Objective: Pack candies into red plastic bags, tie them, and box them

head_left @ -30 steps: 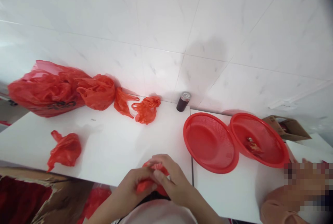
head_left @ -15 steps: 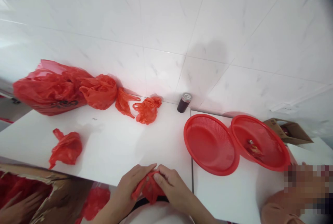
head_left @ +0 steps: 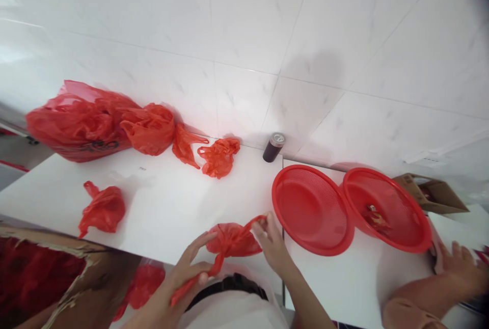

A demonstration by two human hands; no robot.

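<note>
A red plastic bag point(head_left: 234, 241) with a knot-like gather in its middle is stretched between my hands at the table's front edge. My left hand point(head_left: 193, 268) is closed on one twisted end, which trails across the palm. At the opposite side, the fingertips of my right hand point(head_left: 272, 243) pinch the other end. Another crumpled red bag point(head_left: 105, 209) lies apart on the left part of the white table point(head_left: 164, 212). By the right hand stands a red mesh basket point(head_left: 311, 212) with nothing visible inside.
Along the wall are a big full red bag point(head_left: 82, 125), several smaller crumpled red bags and a dark can point(head_left: 274, 146). A second red basket point(head_left: 387, 212) holds small items. A co-worker's hand point(head_left: 456, 265) is at far right. An opened carton point(head_left: 76, 288) stands lower left.
My hands have moved apart, the right one up and to the right, drawing out the red bag that was bunched between them. A co-worker's hand at the lower-left carton has mostly left view.
</note>
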